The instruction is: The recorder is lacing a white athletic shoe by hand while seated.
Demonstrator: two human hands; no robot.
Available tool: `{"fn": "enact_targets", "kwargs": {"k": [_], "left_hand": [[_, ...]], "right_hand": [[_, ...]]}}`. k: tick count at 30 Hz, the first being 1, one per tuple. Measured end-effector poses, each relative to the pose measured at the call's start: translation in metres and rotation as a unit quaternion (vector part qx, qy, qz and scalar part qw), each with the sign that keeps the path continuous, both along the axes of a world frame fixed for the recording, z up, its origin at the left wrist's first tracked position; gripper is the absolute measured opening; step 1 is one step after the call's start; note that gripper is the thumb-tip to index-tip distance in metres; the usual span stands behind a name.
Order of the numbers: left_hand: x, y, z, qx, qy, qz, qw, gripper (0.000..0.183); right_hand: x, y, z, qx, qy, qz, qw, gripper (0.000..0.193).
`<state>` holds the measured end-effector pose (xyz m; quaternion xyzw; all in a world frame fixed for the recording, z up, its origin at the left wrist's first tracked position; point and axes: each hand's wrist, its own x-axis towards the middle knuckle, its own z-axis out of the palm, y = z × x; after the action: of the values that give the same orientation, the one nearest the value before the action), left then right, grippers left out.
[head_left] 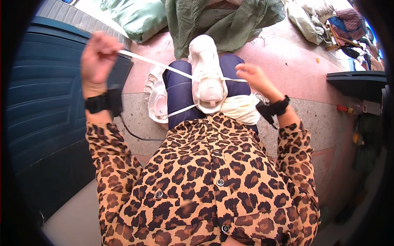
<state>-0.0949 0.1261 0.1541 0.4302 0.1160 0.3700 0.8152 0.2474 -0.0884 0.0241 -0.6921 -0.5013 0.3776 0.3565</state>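
A white sneaker (205, 53) lies between my thighs, toe pointing away from me. From its opening a white shoelace (158, 64) stretches taut up to my left hand (98, 55), which is raised at the left, blurred, with its fingers closed on the lace. My right hand (252, 76), to the right of the sneaker, pinches another stretch of lace running out from the shoe's other side. Beside my left thigh sits a second white shoe piece (158, 96) with a scalloped, looped edge. A cream bundle of laces (240, 108) rests on my right thigh.
A dark blue panelled door or cabinet (49, 94) stands close on my left. Ahead are a green cloth sack (180, 28) and a pale green sack (139, 18). A dark board (355, 84) and a red-and-yellow handled tool (344, 109) are at the right.
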Motion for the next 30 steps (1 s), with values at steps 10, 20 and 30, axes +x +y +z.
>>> {"fn": "enact_targets", "kwargs": {"k": [10, 20, 30], "left_hand": [[-0.022, -0.013, -0.062, 0.207, 0.460, 0.265, 0.822, 0.022], [0.121, -0.122, -0.137, 0.285, 0.463, -0.032, 0.839, 0.015], [0.123, -0.147, -0.138, 0.599, 0.544, 0.065, 0.584, 0.009]], "right_hand": [[-0.050, -0.021, 0.003, -0.018, -0.198, 0.110, 0.974, 0.026], [-0.039, -0.032, -0.008, 0.019, -0.227, 0.123, 0.966, 0.024], [-0.031, -0.031, -0.016, -0.011, -0.191, 0.097, 0.977, 0.025]]}}
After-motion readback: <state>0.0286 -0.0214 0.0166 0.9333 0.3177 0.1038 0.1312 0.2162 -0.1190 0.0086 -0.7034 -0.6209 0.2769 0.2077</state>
